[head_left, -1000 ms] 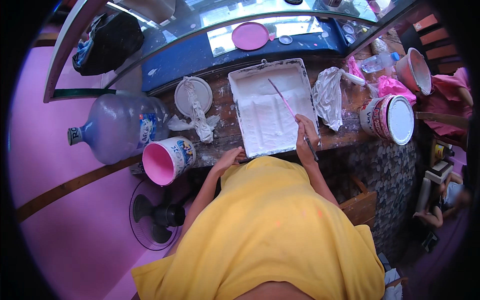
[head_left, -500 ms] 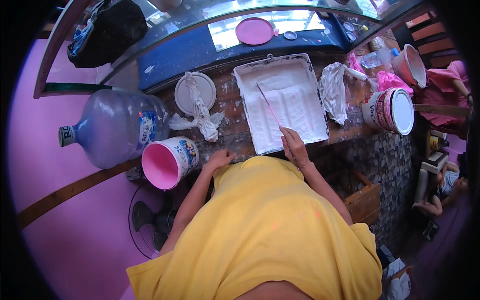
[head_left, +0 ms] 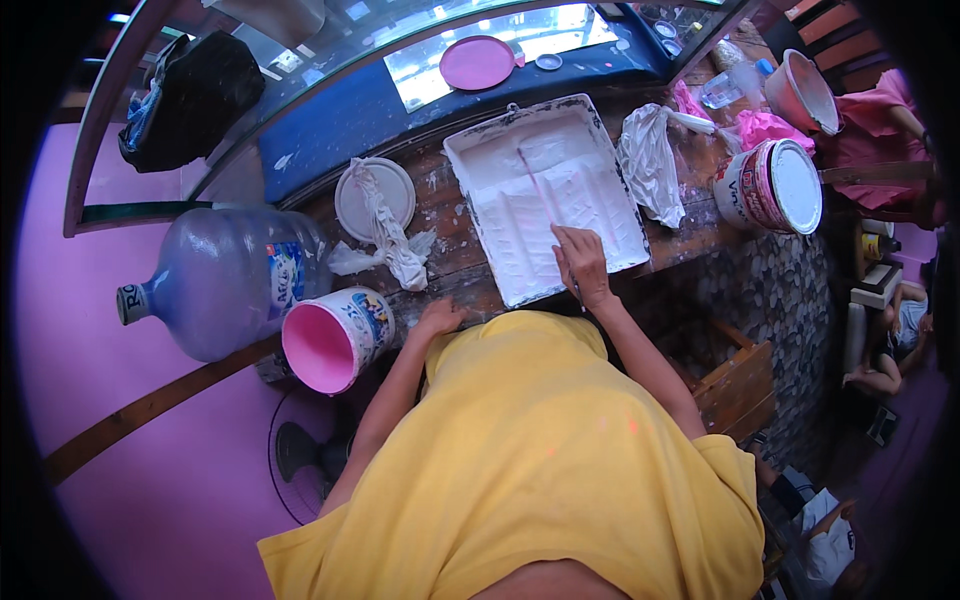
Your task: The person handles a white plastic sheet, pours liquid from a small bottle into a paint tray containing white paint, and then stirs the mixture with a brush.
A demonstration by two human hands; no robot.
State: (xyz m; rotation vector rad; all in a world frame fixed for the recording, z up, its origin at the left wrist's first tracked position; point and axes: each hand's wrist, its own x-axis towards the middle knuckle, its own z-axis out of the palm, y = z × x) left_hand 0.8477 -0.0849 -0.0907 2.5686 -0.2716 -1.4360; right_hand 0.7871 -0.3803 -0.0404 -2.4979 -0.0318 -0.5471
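Note:
My right hand (head_left: 582, 266) is closed around a thin stick (head_left: 535, 180), pinkish along its length. The stick slants away from me over a roller-style paint tray (head_left: 628, 200), its far tip at the white paint (head_left: 570, 190) in the tray's deeper far part. The paint coats the tray's ridged slope, and dark smears mark the rim. Near the table's front edge, my left hand (head_left: 440, 316) rests with nothing visible in it, its fingers partly hidden. A white bucket with a pink inside (head_left: 322, 345) lies tipped beside that hand.
Left of the tray are a round lid (head_left: 350, 205), a crumpled white plastic bag (head_left: 395, 245) and a large water jug (head_left: 215, 280). On its right lie another white bag (head_left: 650, 165) and a paint pail (head_left: 770, 190). A pink plate (head_left: 477, 63) sits beyond the tray. Other people appear at right.
The right hand and stick have moved farther away and rightward relative to the tray. The whole view has shifted slightly. The left hand stays at the table edge.

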